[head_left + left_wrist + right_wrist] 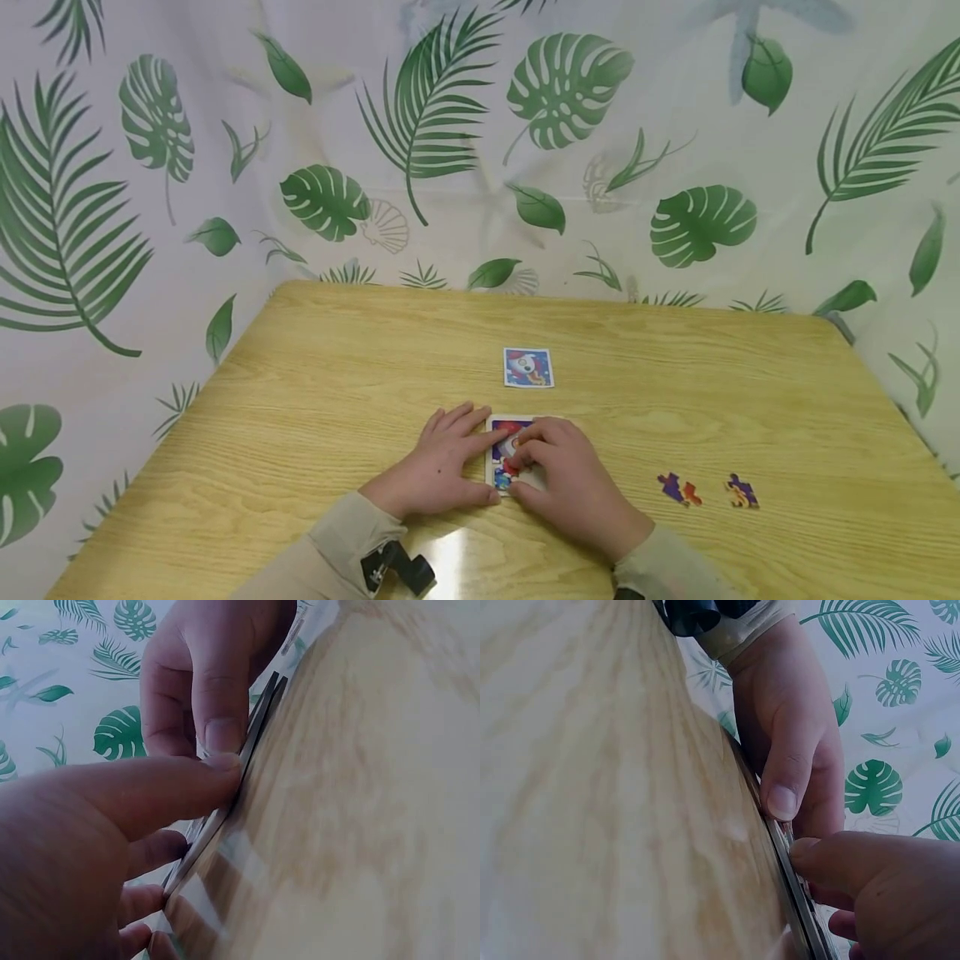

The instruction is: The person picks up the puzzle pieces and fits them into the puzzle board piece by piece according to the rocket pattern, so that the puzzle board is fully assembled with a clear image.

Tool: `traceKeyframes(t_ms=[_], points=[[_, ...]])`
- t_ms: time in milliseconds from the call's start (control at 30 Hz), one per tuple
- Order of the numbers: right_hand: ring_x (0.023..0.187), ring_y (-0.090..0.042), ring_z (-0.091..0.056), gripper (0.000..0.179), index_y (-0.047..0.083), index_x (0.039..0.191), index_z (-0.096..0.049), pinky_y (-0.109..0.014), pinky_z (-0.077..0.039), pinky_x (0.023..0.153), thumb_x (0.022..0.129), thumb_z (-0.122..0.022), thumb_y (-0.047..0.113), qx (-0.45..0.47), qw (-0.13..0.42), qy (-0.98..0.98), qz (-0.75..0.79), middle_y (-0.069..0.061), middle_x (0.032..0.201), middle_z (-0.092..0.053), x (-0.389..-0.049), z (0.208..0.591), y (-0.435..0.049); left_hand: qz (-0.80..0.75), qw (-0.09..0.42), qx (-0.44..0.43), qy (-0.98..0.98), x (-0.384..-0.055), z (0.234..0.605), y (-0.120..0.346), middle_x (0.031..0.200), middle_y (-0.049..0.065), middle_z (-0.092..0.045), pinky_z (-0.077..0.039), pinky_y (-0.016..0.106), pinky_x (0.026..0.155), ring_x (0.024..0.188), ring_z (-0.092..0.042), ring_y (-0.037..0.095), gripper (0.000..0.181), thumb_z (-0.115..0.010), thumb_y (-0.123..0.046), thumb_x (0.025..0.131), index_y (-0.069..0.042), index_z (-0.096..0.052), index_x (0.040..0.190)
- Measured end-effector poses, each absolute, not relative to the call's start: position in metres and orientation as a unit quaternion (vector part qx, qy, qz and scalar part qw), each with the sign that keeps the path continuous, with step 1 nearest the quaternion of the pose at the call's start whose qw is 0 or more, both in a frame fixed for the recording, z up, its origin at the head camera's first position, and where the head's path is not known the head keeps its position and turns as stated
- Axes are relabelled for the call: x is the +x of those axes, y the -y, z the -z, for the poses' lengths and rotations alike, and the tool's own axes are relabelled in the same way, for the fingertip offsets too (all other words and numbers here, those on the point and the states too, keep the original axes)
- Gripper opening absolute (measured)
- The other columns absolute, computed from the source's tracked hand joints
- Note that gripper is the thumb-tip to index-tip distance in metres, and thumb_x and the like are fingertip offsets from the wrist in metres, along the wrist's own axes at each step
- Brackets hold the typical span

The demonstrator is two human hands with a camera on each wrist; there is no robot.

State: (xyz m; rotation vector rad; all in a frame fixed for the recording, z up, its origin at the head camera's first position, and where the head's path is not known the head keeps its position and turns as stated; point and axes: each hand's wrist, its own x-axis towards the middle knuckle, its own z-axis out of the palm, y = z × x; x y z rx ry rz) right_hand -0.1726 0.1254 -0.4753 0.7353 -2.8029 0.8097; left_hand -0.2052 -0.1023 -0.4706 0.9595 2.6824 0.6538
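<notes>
A small square jigsaw puzzle (510,427) in a pale tray lies on the table, partly filled with colourful pieces. My left hand (446,467) rests along its left side with fingers spread, the index finger reaching over the picture and the thumb by the lower edge. My right hand (566,479) bends over the right side, its curled fingers and thumb at a puzzle piece (510,468) inside the tray. That hand hides much of the tray's right half. In the left wrist view the tray (199,844) appears edge-on, with the thumbs of both hands close together at it.
A square picture card (528,368) lies beyond the puzzle. To the right are loose purple and orange puzzle pieces (672,486), with another loose piece (742,492) beside them. A leaf-patterned cloth (465,242) hangs behind the wooden table (337,358).
</notes>
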Motion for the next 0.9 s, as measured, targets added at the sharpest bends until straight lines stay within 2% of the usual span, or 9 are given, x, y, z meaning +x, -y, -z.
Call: traceKeyframes(t_ms=[300, 467, 767, 900], points=[[0.122, -0.02, -0.049, 0.02, 0.025, 0.106, -0.077, -0.05, -0.038, 0.107, 0.088, -0.078, 0.033, 0.25, 0.038, 0.922, -0.294, 0.006, 0.123, -0.059, -0.168, 0.475, -0.133, -0.228, 0.105, 0.314, -0.916, -0.205, 0.472, 0.098, 0.165, 0.006, -0.026, -0.001, 0.056, 0.121, 0.154, -0.01, 0.028, 0.069, -0.063, -0.051, 0.094, -0.027, -0.044, 0.155], [0.123, -0.017, -0.047, 0.023, 0.026, 0.113, -0.077, -0.049, -0.04, 0.107, 0.091, -0.075, 0.031, 0.256, 0.026, 0.918, -0.301, 0.006, 0.127, -0.058, -0.165, 0.476, -0.139, -0.23, 0.102, 0.31, -0.917, -0.205, 0.473, 0.096, 0.165, 0.007, -0.027, -0.002, 0.058, 0.12, 0.154, -0.011, 0.03, 0.066, -0.064, -0.047, 0.095, -0.031, -0.043, 0.155], [0.125, -0.018, -0.047, 0.029, 0.019, 0.119, -0.076, -0.049, -0.041, 0.106, 0.091, -0.074, 0.025, 0.289, 0.039, 0.913, -0.286, 0.004, 0.13, -0.057, -0.166, 0.478, -0.144, -0.226, 0.092, 0.306, -0.92, -0.205, 0.473, 0.096, 0.164, 0.007, -0.029, -0.004, 0.059, 0.12, 0.153, -0.014, 0.03, 0.062, -0.065, -0.043, 0.097, -0.03, -0.045, 0.154], [0.127, -0.018, -0.046, 0.03, 0.019, 0.122, -0.075, -0.049, -0.039, 0.109, 0.093, -0.073, 0.026, 0.292, 0.028, 0.915, -0.277, 0.005, 0.132, -0.057, -0.167, 0.477, -0.143, -0.224, 0.088, 0.304, -0.922, -0.205, 0.472, 0.096, 0.164, 0.007, -0.03, -0.005, 0.059, 0.12, 0.153, -0.015, 0.03, 0.062, -0.065, -0.043, 0.097, -0.03, -0.046, 0.154]])
